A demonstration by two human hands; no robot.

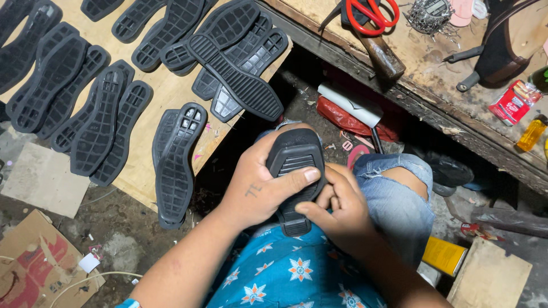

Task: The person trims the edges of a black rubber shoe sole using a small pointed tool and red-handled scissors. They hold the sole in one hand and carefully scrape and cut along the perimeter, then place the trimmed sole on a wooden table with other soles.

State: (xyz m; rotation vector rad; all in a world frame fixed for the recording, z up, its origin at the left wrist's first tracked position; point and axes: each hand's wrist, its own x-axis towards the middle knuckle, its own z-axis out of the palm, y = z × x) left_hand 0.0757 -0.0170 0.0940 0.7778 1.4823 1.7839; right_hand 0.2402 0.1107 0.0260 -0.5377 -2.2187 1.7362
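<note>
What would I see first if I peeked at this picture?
First, two hands in the middle: the left hand and right hand both grip one black rubber shoe sole over the person's lap. Next, many more black soles lie spread on a wooden board at upper left. Then bright red-handled scissors on the workbench at top right.

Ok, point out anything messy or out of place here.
The black soles on the board lie in loose overlapping heaps, one pair hanging over its edge. Scraps litter the floor. The sole gripped by the left hand and right hand looks intact.
</note>
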